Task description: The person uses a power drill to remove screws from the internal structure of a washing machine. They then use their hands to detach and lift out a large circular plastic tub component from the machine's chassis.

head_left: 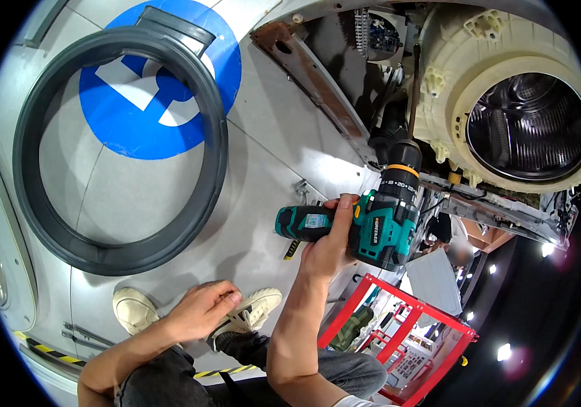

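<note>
My right hand (328, 247) is wrapped round the grip of a green and black cordless drill (382, 227). From its chuck a long, thin bit (415, 95) reaches up beside the cream tub of an opened washing machine (457, 88); where its tip sits is hard to make out. Above my shoes, my left hand (202, 308) hangs with its fingers curled together, and whatever may be inside them is hidden. A dark grey rubber door gasket (26, 159) lies on the floor at the left, apart from both hands.
A rusty metal frame edge (311, 81) runs along the machine's left side. The steel drum (528, 125) shows through the tub opening. At lower right stands a red-framed cart (385, 353) with tools. A round white-rimmed part (15, 271) lies at the far left.
</note>
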`<state>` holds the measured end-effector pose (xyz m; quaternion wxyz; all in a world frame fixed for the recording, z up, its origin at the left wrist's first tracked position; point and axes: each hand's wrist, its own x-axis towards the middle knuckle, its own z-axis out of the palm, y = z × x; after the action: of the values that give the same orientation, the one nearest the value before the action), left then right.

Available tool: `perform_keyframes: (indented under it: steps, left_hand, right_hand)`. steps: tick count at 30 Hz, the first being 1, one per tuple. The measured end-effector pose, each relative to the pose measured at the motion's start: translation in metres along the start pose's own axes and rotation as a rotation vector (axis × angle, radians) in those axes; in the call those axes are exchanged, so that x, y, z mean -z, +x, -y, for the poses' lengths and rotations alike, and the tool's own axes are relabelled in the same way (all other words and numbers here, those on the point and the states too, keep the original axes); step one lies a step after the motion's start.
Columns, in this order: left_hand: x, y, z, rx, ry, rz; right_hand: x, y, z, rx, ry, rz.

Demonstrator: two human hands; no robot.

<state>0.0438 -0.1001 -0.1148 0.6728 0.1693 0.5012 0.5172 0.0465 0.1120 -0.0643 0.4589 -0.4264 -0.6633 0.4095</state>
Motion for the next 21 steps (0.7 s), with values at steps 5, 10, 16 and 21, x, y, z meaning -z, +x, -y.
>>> perform_keyframes:
  steps: [5, 10, 16, 21]
  left_hand:
    - [0.0006, 0.0, -0.0002, 0.006, -0.016, 0.01]
    - [0.0011, -0.0006, -0.0015, -0.006, -0.015, 0.0]
    - [0.0027, -0.0012, -0.0037, -0.013, -0.013, -0.01]
    - [0.0027, -0.0018, -0.0041, -0.027, -0.011, -0.024]
  right_hand:
    - [0.004, -0.0067, 0.0036, -0.013, -0.015, -0.005]
    - [0.0062, -0.0077, 0.0054, 0.021, -0.042, 0.003]
    - [0.0093, -0.0093, 0.009, -0.012, -0.01, -0.001]
    - [0.0088, -0.0091, 0.0084, 0.011, -0.07, 0.003]
